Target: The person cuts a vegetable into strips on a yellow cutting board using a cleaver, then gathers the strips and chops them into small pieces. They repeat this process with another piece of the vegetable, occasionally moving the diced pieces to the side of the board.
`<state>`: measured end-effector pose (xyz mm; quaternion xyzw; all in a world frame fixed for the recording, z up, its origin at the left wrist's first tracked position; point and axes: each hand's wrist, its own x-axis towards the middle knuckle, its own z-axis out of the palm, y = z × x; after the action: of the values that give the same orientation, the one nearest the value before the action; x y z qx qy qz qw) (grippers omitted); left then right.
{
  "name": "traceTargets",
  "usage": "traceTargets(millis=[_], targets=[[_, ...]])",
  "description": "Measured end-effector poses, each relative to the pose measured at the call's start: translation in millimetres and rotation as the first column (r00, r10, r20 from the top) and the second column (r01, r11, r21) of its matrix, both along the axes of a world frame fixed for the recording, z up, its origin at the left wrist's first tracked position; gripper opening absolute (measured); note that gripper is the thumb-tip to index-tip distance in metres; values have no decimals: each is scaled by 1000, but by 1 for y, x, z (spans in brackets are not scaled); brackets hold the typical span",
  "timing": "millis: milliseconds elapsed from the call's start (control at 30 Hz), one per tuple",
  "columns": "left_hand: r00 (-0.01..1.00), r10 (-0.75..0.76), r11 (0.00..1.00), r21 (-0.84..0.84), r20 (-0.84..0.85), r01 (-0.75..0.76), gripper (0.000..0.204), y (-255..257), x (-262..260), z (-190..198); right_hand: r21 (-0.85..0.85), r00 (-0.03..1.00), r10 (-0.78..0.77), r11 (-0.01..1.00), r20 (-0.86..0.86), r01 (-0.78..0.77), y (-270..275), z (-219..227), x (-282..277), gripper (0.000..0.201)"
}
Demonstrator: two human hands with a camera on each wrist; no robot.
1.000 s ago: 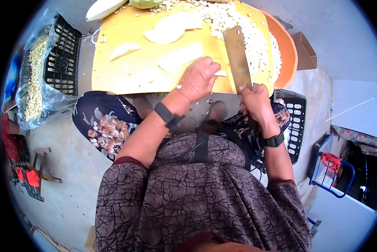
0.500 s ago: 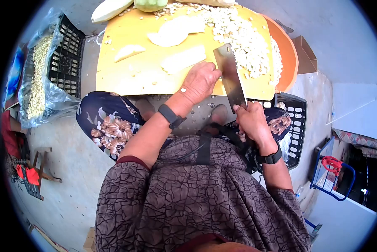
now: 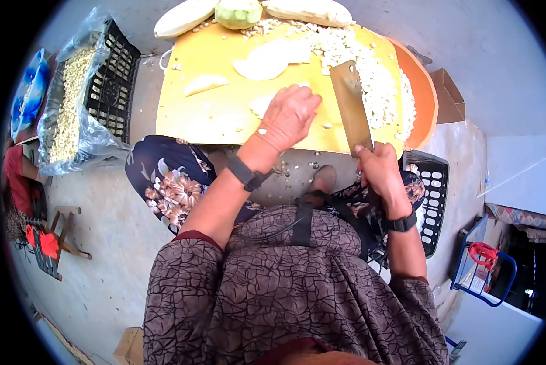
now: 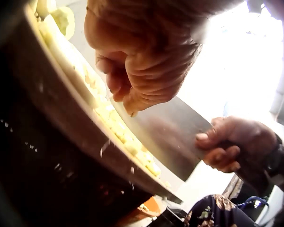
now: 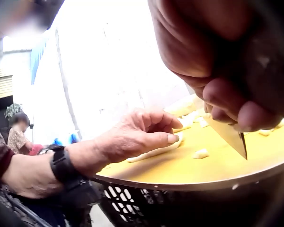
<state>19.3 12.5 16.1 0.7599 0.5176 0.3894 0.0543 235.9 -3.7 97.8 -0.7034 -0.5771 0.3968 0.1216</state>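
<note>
In the head view my right hand (image 3: 379, 170) grips the handle of a cleaver (image 3: 352, 106), its broad blade reaching over the right part of the yellow cutting board (image 3: 194, 125). My left hand (image 3: 288, 118) is left of the blade, with fingers curled over a long, pale vegetable piece (image 3: 259, 104) that it partly hides. The right wrist view shows the thumb and fingertips at the end of that piece (image 5: 156, 152). A small cut chunk (image 3: 328, 125) lies between hand and blade. Larger pale slices (image 3: 264, 61) lie farther back, with many diced bits (image 3: 376, 91) heaped at right.
Whole pale gourd-like vegetables (image 3: 309, 11) line the board's far edge. An orange basin (image 3: 428, 100) stands at right, beside a cardboard box (image 3: 448, 97). Black crates stand at left (image 3: 118, 85) and lower right (image 3: 434, 207). A plastic bag (image 3: 72, 109) holds diced bits.
My left hand has moved off the small chunk, which now lies on the board, and onto the long piece. The cleaver has swung near that hand and back to the right.
</note>
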Motion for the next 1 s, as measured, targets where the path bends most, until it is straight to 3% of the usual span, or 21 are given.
traceTargets(millis=[67, 100, 133, 200, 300, 400, 500, 600, 700, 800, 1000], targets=[[998, 51, 995, -88, -45, -55, 35, -2, -11, 7, -3, 998, 56, 998, 42, -56, -13, 5, 0, 36], [996, 69, 991, -113, -58, -76, 37, -4, -16, 9, 62, 989, 124, 990, 79, -129, -19, -14, 14, 34], [993, 89, 985, -139, -72, -98, 38, -4, -20, 9, 21, 989, 143, 989, 47, -144, -28, 2, 4, 30], [990, 95, 968, -221, -100, -115, 42, -4, -26, 5, -126, 997, 64, 990, 31, -59, -38, 13, -3, 28], [986, 128, 957, -246, -103, -150, 43, -3, -27, -3, -135, 998, 39, 990, -45, -45, -43, 3, 6, 26], [987, 138, 958, -240, -83, -154, 44, -1, -29, -5, -111, 998, 57, 992, 37, -53, -42, 2, 8, 26], [994, 108, 968, -227, -21, -110, 44, 1, -28, -15, 26, 978, 153, 987, 139, -158, -27, -18, 29, 27], [998, 38, 976, -218, 41, -28, 44, 0, -19, -17, 197, 898, 128, 953, 421, -229, -10, -17, 25, 33], [1000, 1, 975, -222, 12, 2, 45, -7, -5, -16, -20, 994, -85, 996, 69, 87, -5, -7, 19, 34], [999, -20, 969, -246, 40, 29, 46, -7, -6, -14, 126, 983, 85, 986, 164, -107, -5, -21, 25, 33], [998, 10, 981, -194, 66, 3, 45, -10, -14, -14, 93, 951, 152, 979, 270, -183, -7, -17, 10, 32]])
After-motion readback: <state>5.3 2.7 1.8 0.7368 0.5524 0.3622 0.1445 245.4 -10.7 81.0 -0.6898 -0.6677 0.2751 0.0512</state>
